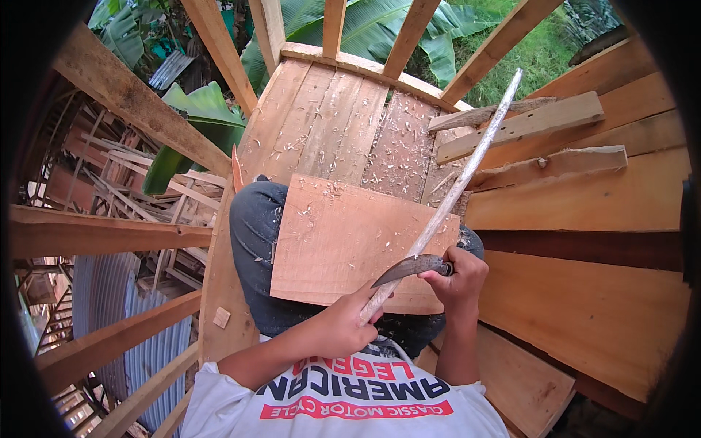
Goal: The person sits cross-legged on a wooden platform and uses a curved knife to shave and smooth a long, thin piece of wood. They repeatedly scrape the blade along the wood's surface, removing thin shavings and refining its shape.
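A long, pale stick (442, 212) slanted over the board (336, 241), crossing its near edge and passing out over its far edge close to the far right corner. It looked light and stiff, dry enough not to slip much, though its slender far end would probably sway. The left hand (352, 321) was wrapped round its near end, seemingly a sound place to hold, but close to the blade. The right hand (461, 277) was clenched on the handle of a curved knife (400, 270), whose blade lay across the stick above the board's near edge. The board rested on the person's dark trousers (255, 219), sprinkled with shavings (334, 189); beyond its far edge stretched a plank floor (321, 117), with rough offcuts (526, 128) past the far right corner.
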Demonstrator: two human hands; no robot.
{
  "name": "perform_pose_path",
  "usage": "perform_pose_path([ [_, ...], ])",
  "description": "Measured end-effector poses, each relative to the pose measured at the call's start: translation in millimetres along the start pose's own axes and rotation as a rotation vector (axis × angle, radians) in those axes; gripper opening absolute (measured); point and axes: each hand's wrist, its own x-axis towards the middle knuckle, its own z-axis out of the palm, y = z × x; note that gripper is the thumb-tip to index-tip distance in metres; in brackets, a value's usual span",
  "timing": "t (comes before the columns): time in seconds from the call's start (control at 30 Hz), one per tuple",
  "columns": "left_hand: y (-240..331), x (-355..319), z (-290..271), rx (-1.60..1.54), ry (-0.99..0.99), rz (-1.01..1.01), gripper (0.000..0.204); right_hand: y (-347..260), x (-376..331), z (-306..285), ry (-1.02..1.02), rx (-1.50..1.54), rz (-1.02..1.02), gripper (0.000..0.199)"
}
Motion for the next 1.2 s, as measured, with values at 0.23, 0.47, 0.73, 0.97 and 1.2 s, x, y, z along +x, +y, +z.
perform_pose_path([
  [0.23, -6.8, -11.9, 2.3, -0.233, -0.142, -0.001, 0.057, 33.9, 12.7, 1.9, 0.179, 0.111, 0.354, 0.070],
  [0.47, 1.6, -28.2, 0.1, -0.221, -0.181, -0.067, 0.057, 21.7, -6.0, -29.4, 0.048, 0.273, 0.375, 0.071],
  [0.73, 8.8, -17.2, 4.1, 0.027, 0.085, -0.023, 0.061, -9.2, -17.2, -2.7, -0.054, 0.081, 0.037, 0.072],
  [0.97, 10.4, -12.6, 6.8, 0.040, 0.067, -0.025, 0.054, 1.1, -8.3, -3.7, 0.032, 0.042, 0.013, 0.076],
  [1.2, -1.3, -32.2, 5.3, -0.106, -0.055, -0.087, 0.053, 93.8, 0.8, -34.6, 0.314, 0.171, 0.629, 0.074],
])
